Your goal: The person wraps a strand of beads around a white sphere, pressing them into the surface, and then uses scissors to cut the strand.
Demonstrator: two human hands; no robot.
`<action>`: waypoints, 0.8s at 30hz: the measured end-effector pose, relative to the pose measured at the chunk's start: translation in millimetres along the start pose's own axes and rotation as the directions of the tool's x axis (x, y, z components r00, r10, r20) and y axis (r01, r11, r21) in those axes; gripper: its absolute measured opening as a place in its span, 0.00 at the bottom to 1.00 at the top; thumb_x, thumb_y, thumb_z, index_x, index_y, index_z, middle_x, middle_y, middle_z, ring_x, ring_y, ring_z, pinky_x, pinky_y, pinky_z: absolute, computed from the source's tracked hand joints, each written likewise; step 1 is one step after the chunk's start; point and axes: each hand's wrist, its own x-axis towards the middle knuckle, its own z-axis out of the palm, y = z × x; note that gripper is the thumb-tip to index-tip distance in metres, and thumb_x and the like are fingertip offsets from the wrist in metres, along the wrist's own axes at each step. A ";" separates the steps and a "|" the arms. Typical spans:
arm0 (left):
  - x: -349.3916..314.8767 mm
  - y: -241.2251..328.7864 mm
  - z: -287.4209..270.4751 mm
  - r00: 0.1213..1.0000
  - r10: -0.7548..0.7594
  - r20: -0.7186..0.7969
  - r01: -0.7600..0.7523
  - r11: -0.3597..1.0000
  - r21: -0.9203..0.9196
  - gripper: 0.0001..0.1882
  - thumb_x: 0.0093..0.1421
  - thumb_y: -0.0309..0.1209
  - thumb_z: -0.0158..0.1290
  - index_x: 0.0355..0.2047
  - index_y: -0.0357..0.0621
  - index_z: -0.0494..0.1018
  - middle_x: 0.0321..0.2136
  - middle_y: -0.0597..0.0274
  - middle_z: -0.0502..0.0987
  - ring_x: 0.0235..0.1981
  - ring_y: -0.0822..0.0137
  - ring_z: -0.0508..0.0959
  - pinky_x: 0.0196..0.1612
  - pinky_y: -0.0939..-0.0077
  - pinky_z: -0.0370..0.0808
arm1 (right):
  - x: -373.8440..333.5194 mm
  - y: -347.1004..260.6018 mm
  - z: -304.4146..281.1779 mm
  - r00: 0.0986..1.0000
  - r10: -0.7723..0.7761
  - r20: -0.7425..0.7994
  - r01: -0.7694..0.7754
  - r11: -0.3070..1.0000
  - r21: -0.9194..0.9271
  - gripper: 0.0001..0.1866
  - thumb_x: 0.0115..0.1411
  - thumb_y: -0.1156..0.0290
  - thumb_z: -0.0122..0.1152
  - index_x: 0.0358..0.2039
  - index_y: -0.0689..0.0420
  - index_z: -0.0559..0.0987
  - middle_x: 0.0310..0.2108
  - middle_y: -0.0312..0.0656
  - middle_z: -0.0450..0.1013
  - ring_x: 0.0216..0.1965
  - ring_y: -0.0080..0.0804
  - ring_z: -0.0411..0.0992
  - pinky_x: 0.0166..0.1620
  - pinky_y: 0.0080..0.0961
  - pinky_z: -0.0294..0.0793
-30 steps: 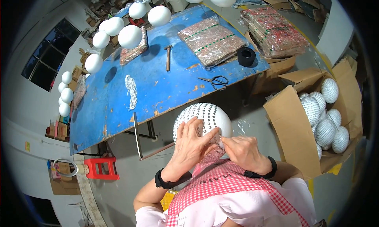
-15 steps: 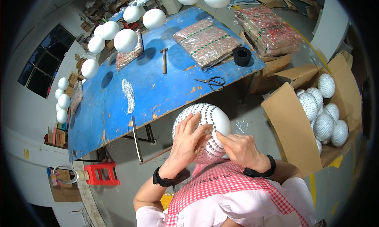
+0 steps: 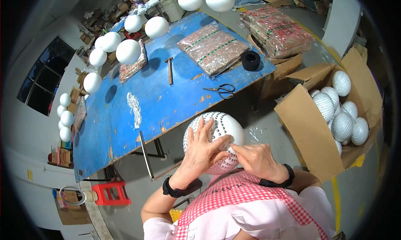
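A white ball (image 3: 236,129) with curving rows of small dark studs is in front of my checked apron. My left hand (image 3: 200,150) presses on it with the fingers spread over the studded side, holding the ball. Its thumb and index finger reach toward the ball's middle. My right hand (image 3: 259,158) is closed in a pinch against the ball's right side; what its fingertips hold is hidden. Bare white surface shows at the ball's upper right.
Ahead is a worn blue table (image 3: 154,110) with scissors (image 3: 223,90), a hammer (image 3: 169,71), white string (image 3: 134,109), black tape (image 3: 250,60) and a wrapped bundle (image 3: 213,48). White balls (image 3: 128,52) hang beyond. At right, a carton (image 3: 311,133) holds several studded balls. A red stool (image 3: 112,193) stands left.
My left fingers have spread wider, and the index finger and thumb have shifted right over the ball. The ball has turned slightly, and the right hand stays pinched at its side.
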 end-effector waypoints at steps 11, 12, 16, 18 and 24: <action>-0.4 3.7 -4.6 0.998 0.065 -0.008 -0.065 0.997 -0.040 0.22 0.56 0.50 0.56 0.51 0.65 0.75 0.58 0.48 0.66 0.64 0.43 0.60 0.58 0.29 0.54 | -0.7 4.5 3.5 0.998 0.056 0.037 -0.061 0.988 0.141 0.11 0.53 0.78 0.60 0.39 0.60 0.81 0.23 0.46 0.76 0.23 0.43 0.76 0.26 0.33 0.74; 0.1 2.6 -5.8 0.998 0.063 -0.007 -0.064 0.997 -0.042 0.22 0.56 0.50 0.56 0.51 0.65 0.75 0.58 0.48 0.66 0.64 0.43 0.60 0.58 0.29 0.54 | -0.1 4.5 2.5 0.998 0.057 0.039 -0.062 0.988 0.141 0.11 0.53 0.78 0.60 0.39 0.60 0.81 0.23 0.46 0.76 0.23 0.43 0.76 0.26 0.33 0.74; 4.4 -3.5 -11.3 0.998 0.067 0.014 -0.066 0.997 -0.044 0.23 0.56 0.50 0.58 0.52 0.66 0.75 0.58 0.52 0.66 0.63 0.47 0.61 0.63 0.37 0.52 | 0.8 6.7 0.6 0.995 -0.065 0.072 0.072 0.994 -0.086 0.17 0.51 0.76 0.61 0.44 0.58 0.79 0.20 0.42 0.72 0.22 0.38 0.74 0.24 0.33 0.72; 5.1 -7.5 -11.7 0.995 0.094 0.019 -0.094 0.996 -0.006 0.24 0.56 0.49 0.58 0.53 0.62 0.75 0.57 0.52 0.66 0.62 0.48 0.62 0.63 0.40 0.53 | 1.8 6.8 1.7 0.992 -0.091 0.085 0.102 0.984 -0.146 0.19 0.50 0.75 0.61 0.46 0.57 0.79 0.20 0.41 0.72 0.22 0.36 0.75 0.24 0.33 0.73; 7.7 4.1 -12.9 0.996 0.046 0.080 -0.030 0.981 -0.189 0.31 0.57 0.44 0.59 0.59 0.53 0.67 0.59 0.48 0.64 0.65 0.43 0.58 0.64 0.47 0.55 | 8.2 8.3 9.4 0.997 -0.061 0.047 0.064 0.996 -0.059 0.17 0.51 0.76 0.60 0.44 0.60 0.77 0.20 0.41 0.72 0.22 0.37 0.75 0.24 0.33 0.72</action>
